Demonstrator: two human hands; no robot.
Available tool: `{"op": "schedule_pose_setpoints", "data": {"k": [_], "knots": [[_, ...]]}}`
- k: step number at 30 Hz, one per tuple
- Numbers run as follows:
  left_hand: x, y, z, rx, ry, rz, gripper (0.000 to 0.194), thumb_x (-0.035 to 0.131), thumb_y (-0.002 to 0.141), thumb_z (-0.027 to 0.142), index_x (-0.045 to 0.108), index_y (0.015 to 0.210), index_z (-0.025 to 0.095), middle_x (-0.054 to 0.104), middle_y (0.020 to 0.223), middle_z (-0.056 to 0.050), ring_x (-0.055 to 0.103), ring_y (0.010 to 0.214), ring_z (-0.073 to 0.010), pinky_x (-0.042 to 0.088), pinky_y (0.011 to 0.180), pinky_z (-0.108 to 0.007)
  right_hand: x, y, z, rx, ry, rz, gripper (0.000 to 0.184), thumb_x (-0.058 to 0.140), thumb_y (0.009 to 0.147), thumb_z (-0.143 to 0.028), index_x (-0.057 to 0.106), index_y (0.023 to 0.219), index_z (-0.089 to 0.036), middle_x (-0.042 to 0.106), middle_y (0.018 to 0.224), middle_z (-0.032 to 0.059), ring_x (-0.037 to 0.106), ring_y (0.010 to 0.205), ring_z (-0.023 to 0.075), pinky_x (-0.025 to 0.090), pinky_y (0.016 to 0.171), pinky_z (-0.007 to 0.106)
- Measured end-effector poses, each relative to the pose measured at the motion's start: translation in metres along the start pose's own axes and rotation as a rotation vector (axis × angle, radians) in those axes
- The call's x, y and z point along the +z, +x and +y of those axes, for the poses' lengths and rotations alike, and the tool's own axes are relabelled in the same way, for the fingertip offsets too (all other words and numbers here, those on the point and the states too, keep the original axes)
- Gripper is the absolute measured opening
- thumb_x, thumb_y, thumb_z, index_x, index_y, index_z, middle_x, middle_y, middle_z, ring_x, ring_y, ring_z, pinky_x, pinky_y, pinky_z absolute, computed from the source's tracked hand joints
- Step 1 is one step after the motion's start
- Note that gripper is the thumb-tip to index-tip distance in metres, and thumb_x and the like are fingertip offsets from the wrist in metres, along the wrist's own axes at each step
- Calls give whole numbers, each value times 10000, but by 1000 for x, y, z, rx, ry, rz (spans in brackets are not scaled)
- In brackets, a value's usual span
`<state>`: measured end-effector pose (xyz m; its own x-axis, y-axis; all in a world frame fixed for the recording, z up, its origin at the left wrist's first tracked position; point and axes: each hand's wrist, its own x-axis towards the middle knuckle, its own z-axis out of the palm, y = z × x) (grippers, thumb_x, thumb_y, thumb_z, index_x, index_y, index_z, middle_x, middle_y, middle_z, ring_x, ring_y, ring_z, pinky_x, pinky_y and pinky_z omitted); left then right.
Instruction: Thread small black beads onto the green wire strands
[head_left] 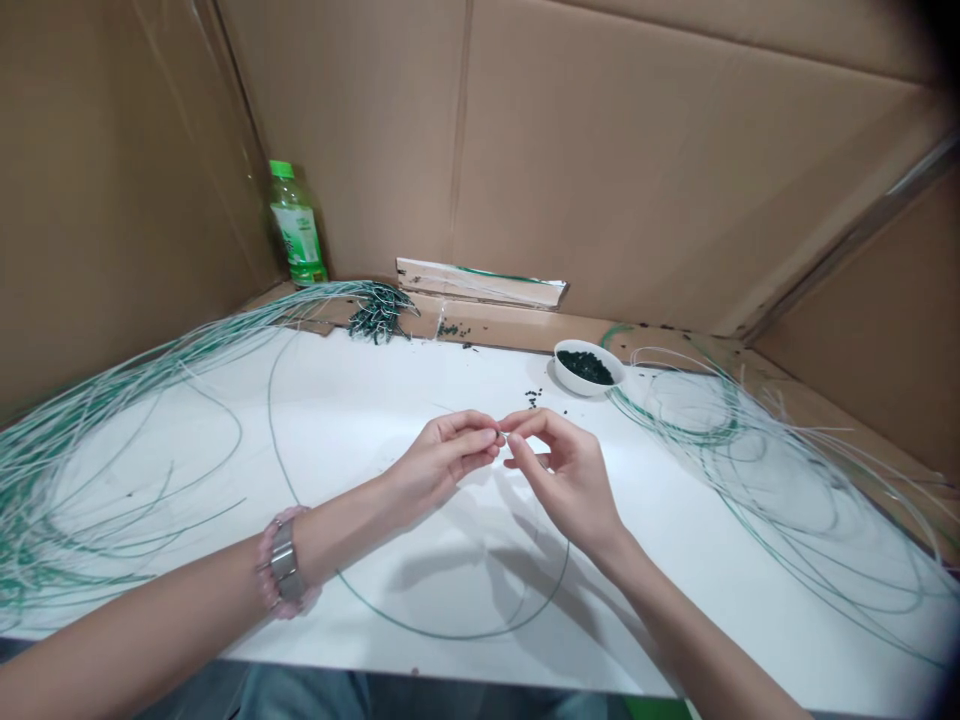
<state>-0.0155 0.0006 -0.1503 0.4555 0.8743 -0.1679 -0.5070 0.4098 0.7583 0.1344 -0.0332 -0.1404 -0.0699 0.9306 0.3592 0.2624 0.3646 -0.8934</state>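
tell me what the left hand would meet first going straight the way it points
Most likely the right hand, whose fingertips lie just ahead of the left hand; depth is hard to judge from this one view.

left hand and right hand raised, nearer the person than the bowl; fingertips meet in a pinch. both wrists angled inward, forearms spread wide below.

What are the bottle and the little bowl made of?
The bottle looks like clear green plastic, smooth and shiny: light passes through its sides, and the cap is bright green. The bowl is white and smooth, with a thin rim; it could be plastic or glazed china, I can't tell which.
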Motion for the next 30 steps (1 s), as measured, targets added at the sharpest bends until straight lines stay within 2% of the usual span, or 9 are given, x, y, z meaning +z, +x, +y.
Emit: {"op": "schedule_pose_setpoints", "data": {"k": [5, 10, 14, 19, 30], "knots": [[-5, 1, -4, 105, 128, 8, 161, 765, 613, 183, 660, 712, 112, 674, 633, 7, 603, 587, -53, 493, 646, -156, 3, -2, -2, -34, -58, 4, 89, 567, 820, -207, 551, 736, -184, 658, 902, 42, 630, 816, 145, 556, 566, 214], [-7, -1, -4, 344, 345, -4, 136, 741, 669, 171, 625, 726, 130, 693, 675, 10, 659, 645, -91, 518, 656, -178, 2, -1, -4, 11, -10, -8, 105, 566, 813, -206, 533, 718, -178, 656, 903, 51, 639, 786, 153, 566, 555, 239], [-7, -3, -2, 463, 422, -6, 147, 735, 686, 174, 597, 720, 135, 700, 707, 0, 676, 686, -104, 533, 681, -186, 2, 0, -5, 61, 57, -31, 120, 579, 800, -209, 535, 695, -171, 653, 884, 63, 636, 804, 170, 571, 549, 252], [-8, -4, -2, 511, 470, -12, 167, 723, 709, 195, 566, 728, 140, 698, 713, -12, 675, 694, -113, 535, 681, -200, 2, 1, -5, 86, 132, -28, 137, 584, 803, -227, 532, 691, -167, 643, 868, 68, 636, 784, 167, 569, 542, 252], [-12, -2, -3, 552, 555, -36, 155, 702, 735, 215, 562, 744, 149, 679, 717, -6, 663, 699, -97, 527, 675, -181, 2, 0, -4, 81, 87, -47, 134, 576, 802, -222, 527, 689, -169, 641, 862, 67, 627, 766, 166, 569, 530, 257]]}}
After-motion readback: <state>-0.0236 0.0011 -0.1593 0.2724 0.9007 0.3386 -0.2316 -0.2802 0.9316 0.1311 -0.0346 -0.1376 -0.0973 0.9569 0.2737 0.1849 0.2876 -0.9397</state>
